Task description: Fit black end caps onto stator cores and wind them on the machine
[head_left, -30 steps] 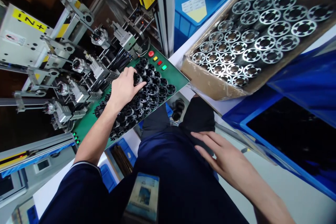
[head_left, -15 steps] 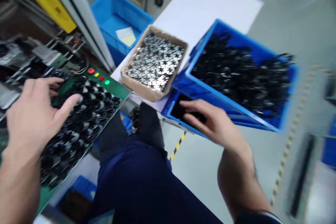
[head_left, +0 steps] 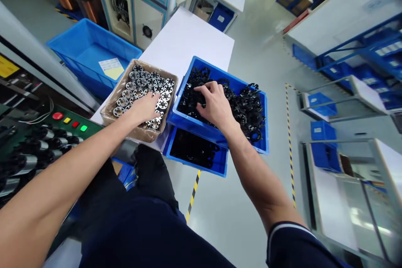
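My left hand (head_left: 145,109) reaches into a cardboard box (head_left: 141,135), its thumb and fingers apart over ring-shaped metal cores (head_left: 138,68) with slotted centres. Whether a fingertip touches a core is hard to tell. Over a heap of black plastic parts (head_left: 251,111) in a blue bin (head_left: 196,123), my right hand (head_left: 216,102) spreads thumb and forefinger, with nothing visible between them. Below that bin sits a shallower blue tray (head_left: 196,168) holding dark parts. At the left, metal cores with black ends (head_left: 29,161) stand in rows on a green surface.
A large blue tub (head_left: 91,58) with a paper label stands behind the cardboard box. Buttons (head_left: 75,124) line the green panel at left. The white table (head_left: 201,33) carries the box and bin. Racks and carts (head_left: 333,146) stand across the floor at right.
My left hand has gone from above the black-and-metal parts at left into the cardboard box. My right hand has left the lower blue tray for the bin above. The view has swung right.
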A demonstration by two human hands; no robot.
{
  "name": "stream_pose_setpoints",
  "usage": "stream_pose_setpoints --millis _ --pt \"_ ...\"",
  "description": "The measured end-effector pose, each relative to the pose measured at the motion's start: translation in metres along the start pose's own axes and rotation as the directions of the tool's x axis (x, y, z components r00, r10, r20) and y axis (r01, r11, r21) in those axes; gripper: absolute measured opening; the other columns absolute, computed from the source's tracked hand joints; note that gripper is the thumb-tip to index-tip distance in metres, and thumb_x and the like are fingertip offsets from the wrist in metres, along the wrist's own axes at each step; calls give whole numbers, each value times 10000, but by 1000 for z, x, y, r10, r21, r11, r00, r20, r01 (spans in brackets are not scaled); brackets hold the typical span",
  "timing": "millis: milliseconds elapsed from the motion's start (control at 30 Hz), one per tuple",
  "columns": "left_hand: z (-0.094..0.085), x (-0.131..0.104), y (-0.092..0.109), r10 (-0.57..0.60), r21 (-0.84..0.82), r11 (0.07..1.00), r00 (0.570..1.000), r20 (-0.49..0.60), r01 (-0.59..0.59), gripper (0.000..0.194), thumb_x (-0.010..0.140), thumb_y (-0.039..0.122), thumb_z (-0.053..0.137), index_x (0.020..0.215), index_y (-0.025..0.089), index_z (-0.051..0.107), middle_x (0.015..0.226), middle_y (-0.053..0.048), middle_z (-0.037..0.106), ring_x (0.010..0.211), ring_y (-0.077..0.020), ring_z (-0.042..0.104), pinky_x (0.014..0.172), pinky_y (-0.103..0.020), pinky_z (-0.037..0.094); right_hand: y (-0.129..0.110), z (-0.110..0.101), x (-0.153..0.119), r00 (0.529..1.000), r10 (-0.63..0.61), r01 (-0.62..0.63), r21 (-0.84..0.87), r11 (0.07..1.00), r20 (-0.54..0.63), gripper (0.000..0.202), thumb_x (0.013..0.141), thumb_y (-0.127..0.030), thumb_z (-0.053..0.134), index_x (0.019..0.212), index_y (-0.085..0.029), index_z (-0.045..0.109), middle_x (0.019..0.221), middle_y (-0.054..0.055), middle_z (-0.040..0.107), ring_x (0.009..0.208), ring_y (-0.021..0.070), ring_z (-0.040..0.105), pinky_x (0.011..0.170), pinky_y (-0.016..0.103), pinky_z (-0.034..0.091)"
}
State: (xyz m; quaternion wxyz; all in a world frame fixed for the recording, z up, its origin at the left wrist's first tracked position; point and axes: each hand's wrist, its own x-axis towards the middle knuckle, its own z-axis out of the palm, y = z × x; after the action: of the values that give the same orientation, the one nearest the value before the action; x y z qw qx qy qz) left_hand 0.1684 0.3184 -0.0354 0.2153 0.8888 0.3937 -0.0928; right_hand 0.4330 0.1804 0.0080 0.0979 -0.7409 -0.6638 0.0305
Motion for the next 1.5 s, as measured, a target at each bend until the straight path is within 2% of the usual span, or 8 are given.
stream_pose_setpoints --millis 400,567,667,833,967,1033,1267,1500 --pt "25 51 -13 -126 -58 990 992 18 127 853 908 168 931 1708 140 635 1760 -337 597 1557 -561 724 1331 -621 575 -6 0 14 957 -111 44 243 969 269 565 1042 -373 837 1587 -235 783 1479 142 773 1113 310 786 1085 482 652" --pt "24 48 -28 -129 -335 933 991 27 130 717 830 118 927 1519 114 728 1650 -300 717 1615 -536 690 1432 -635 503 -4 -3 2 979 -116 57 318 946 170 474 1045 -263 718 1502 -225 838 1381 140 759 1146 296 765 1140 460 647" --pt "23 32 -36 -160 -587 796 987 32 148 647 925 263 908 1515 150 668 1463 -245 811 1408 -435 823 1303 -609 644 0 0 -9 999 -27 20 326 945 18 485 1095 -266 592 1530 -225 804 1364 142 805 1210 316 764 1210 503 639" --pt "40 -47 -30 -200 -915 396 980 -6 76 432 1083 403 633 1492 282 564 1378 -113 828 1145 -245 873 994 -450 774 4 12 -33 938 225 -105 400 911 -265 459 1126 -439 646 1536 -233 674 1305 145 821 1214 324 802 1169 567 690" --pt "78 -149 -1 -218 -963 -266 976 16 -44 536 1097 756 724 1133 224 677 1136 -138 838 933 -258 826 704 -368 713 -36 7 -77 875 298 13 635 773 -382 386 1078 -543 859 1335 -290 720 1174 105 825 890 272 815 864 473 716" --pt "103 -199 16 -193 -894 -444 981 30 -60 635 1000 802 900 1065 210 681 1112 -128 843 819 -220 797 575 -302 638 -72 0 -107 913 224 63 661 747 -341 284 1076 -501 910 1251 -315 786 1143 78 820 897 276 820 850 466 702" --pt "162 -312 44 -226 -762 -648 960 164 -22 848 879 917 948 1371 262 731 793 24 666 570 -178 635 439 -259 509 -204 8 -184 979 -201 161 767 621 -42 145 1145 -339 776 1251 -299 865 1043 89 907 854 259 839 749 416 692" --pt "137 -352 39 -263 -747 -661 953 147 -67 797 1019 918 812 1462 273 658 987 -24 752 696 -216 729 445 -260 497 -257 7 -183 916 -302 396 726 562 -265 151 1090 -223 799 1180 -291 899 995 42 888 841 224 830 732 382 695"
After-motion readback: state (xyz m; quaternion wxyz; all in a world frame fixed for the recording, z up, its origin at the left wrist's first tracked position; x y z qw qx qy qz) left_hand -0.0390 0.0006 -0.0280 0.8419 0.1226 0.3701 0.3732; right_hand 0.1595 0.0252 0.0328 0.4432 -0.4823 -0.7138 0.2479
